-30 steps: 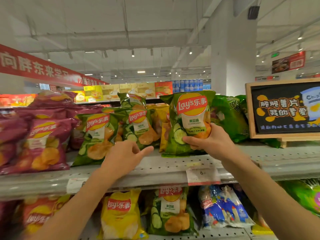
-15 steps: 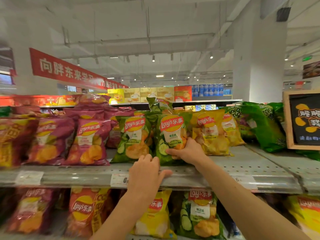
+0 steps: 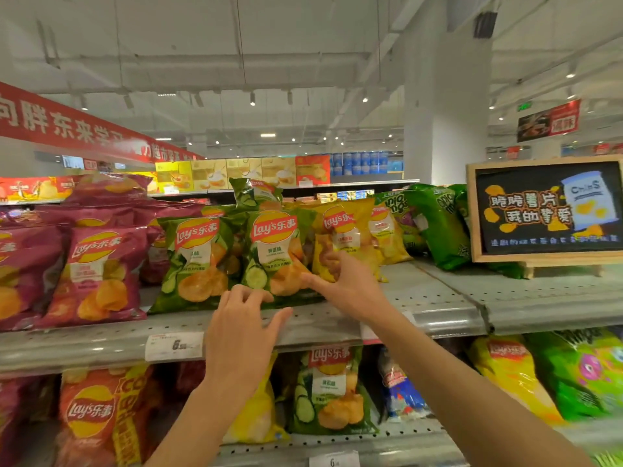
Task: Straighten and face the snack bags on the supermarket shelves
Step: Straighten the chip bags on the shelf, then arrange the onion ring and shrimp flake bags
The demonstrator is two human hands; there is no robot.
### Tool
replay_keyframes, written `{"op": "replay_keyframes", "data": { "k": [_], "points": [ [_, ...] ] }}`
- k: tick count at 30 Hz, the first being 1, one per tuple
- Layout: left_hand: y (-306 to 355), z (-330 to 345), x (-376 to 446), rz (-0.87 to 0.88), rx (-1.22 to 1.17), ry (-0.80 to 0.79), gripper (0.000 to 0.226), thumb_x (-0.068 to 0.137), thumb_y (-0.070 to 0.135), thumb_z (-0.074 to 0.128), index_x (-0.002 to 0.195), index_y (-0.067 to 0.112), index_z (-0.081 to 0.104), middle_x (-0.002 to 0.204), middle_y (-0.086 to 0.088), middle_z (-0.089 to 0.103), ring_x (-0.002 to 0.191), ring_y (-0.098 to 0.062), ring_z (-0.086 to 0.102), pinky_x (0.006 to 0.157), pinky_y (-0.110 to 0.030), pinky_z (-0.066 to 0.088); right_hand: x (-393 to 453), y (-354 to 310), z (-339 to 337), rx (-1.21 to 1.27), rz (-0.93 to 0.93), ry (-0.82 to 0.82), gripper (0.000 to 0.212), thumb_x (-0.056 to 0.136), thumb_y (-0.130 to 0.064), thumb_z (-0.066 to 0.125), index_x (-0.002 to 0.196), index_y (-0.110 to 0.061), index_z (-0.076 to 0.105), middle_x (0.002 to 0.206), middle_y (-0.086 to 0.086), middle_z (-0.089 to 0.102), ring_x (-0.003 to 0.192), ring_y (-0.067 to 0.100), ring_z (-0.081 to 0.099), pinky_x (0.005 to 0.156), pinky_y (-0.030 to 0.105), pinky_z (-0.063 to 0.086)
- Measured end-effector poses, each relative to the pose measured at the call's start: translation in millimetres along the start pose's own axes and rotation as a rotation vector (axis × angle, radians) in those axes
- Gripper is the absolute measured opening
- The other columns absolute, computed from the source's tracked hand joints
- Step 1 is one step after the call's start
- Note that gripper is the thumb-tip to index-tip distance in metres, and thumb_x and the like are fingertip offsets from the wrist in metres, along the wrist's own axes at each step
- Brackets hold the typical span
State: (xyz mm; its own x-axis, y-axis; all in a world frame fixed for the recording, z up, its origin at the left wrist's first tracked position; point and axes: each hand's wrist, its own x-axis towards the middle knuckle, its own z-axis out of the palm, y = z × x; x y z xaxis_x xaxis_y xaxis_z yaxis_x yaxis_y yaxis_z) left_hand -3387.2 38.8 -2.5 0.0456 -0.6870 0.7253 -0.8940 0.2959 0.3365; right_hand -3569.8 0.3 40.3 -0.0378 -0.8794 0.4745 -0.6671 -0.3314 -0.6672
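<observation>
Nearest: lower shelf [image 3: 337, 448], perforated grey metal w/ price tag on its lip; Lay's bags stand on it, red left, yellow and green centre.

Mid: upper shelf [image 3: 101, 345], same grey metal, front lip w/ price label [image 3: 173, 346].

L hand [image 3: 241, 332] at that lip, fingers relaxed and spread, tips at bottom edge of green cucumber bag [image 3: 276, 257]; grips nothing.

R hand [image 3: 347, 284] just right of it, thumb and fingers apart, touching bag's right edge and yellow bag [image 3: 340, 230] beside it; no clamp seen.

Green bag upright, facing front, near shelf edge. 2nd green bag [image 3: 195, 261] just left, leaning. Purple bags [image 3: 97, 271] further left.

Bare shelf strip right of hands, up to chalkboard sign [image 3: 546, 210].

Far: white pillar [image 3: 445, 123], red banner [image 3: 67, 126], more shelving, pipe ceiling.
</observation>
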Motion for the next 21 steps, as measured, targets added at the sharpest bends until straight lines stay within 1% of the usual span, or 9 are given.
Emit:
{"op": "replay_keyframes", "data": {
  "k": [2,4,6,9,11,14,17,19,21],
  "points": [
    [35,9,-7,-0.007,-0.162,0.042,0.03,0.09,0.049,0.064,0.108,0.026,0.066,0.109,0.007,0.057,0.11,-0.014,0.052,0.086,-0.028,0.045,-22,19,-31,0.054,0.003,0.058,0.062,0.083,-0.059,0.074,0.13,-0.023,0.057,0.106,-0.012,0.062,0.101,0.009,0.06,0.077,0.025,0.048],
    [76,22,-17,-0.002,-0.273,0.076,0.023,0.09,0.042,0.065,0.105,0.024,0.066,0.108,0.007,0.058,0.108,-0.013,0.053,0.086,-0.026,0.04,-49,46,-70,0.074,0.024,0.108,0.059,0.086,-0.054,0.073,0.133,-0.022,0.059,0.117,-0.005,0.066,0.107,0.01,0.062,0.09,0.031,0.052],
    [121,37,-32,0.007,-0.336,0.081,0.018,0.091,0.038,0.064,0.104,0.025,0.064,0.106,0.009,0.056,0.105,-0.012,0.052,0.086,-0.028,0.041,-81,82,-116,0.086,0.061,0.161,0.052,0.087,-0.05,0.073,0.129,-0.023,0.062,0.114,-0.003,0.069,0.105,0.01,0.064,0.094,0.034,0.054],
    [199,62,-58,0.02,-0.502,0.052,0.013,0.091,0.035,0.065,0.101,0.026,0.062,0.101,0.01,0.059,0.098,-0.015,0.057,0.086,-0.037,0.049,-135,142,-192,0.112,0.179,0.254,0.043,0.086,-0.044,0.076,0.122,-0.023,0.066,0.103,-0.007,0.073,0.097,0.006,0.068,0.091,0.036,0.057],
    [258,83,-77,-0.01,-0.626,-0.011,0.011,0.09,0.035,0.067,0.097,0.027,0.063,0.099,0.009,0.063,0.092,-0.014,0.062,0.084,-0.04,0.053,-168,183,-246,0.068,0.267,0.304,0.038,0.086,-0.04,0.077,0.117,-0.02,0.068,0.098,-0.005,0.075,0.094,0.01,0.071,0.091,0.039,0.057],
    [354,118,-104,-0.084,-0.817,-0.116,0.01,0.087,0.027,0.073,0.094,0.023,0.066,0.093,0.004,0.07,0.085,-0.016,0.068,0.082,-0.041,0.056,-211,243,-331,0.039,0.387,0.373,0.037,0.086,-0.034,0.078,0.115,-0.012,0.069,0.1,0.004,0.074,0.097,0.02,0.071,0.092,0.041,0.055],
    [444,152,-129,-0.108,-0.925,-0.229,0.013,0.086,0.022,0.075,0.093,0.015,0.068,0.085,0.004,0.071,0.081,-0.014,0.068,0.083,-0.038,0.055,-250,293,-411,0.004,0.491,0.425,0.041,0.089,-0.034,0.076,0.12,-0.01,0.067,0.104,0.009,0.073,0.097,0.023,0.069,0.083,0.031,0.05],
    [501,173,-143,-0.096,-0.97,-0.307,0.015,0.085,0.021,0.076,0.094,0.013,0.068,0.085,0.004,0.071,0.08,-0.012,0.068,0.082,-0.036,0.054,-274,322,-462,-0.011,0.543,0.475,0.042,0.089,-0.033,0.075,0.122,-0.008,0.067,0.106,0.013,0.074,0.1,0.028,0.07,0.087,0.034,0.05],
    [553,195,-155,-0.078,-0.999,-0.381,0.015,0.084,0.022,0.077,0.094,0.016,0.067,0.085,0.006,0.071,0.078,-0.01,0.067,0.081,-0.035,0.054,-296,347,-506,-0.038,0.585,0.524,0.04,0.088,-0.034,0.076,0.118,-0.009,0.069,0.103,0.012,0.075,0.098,0.028,0.071,0.091,0.036,0.052]
  ]
}}
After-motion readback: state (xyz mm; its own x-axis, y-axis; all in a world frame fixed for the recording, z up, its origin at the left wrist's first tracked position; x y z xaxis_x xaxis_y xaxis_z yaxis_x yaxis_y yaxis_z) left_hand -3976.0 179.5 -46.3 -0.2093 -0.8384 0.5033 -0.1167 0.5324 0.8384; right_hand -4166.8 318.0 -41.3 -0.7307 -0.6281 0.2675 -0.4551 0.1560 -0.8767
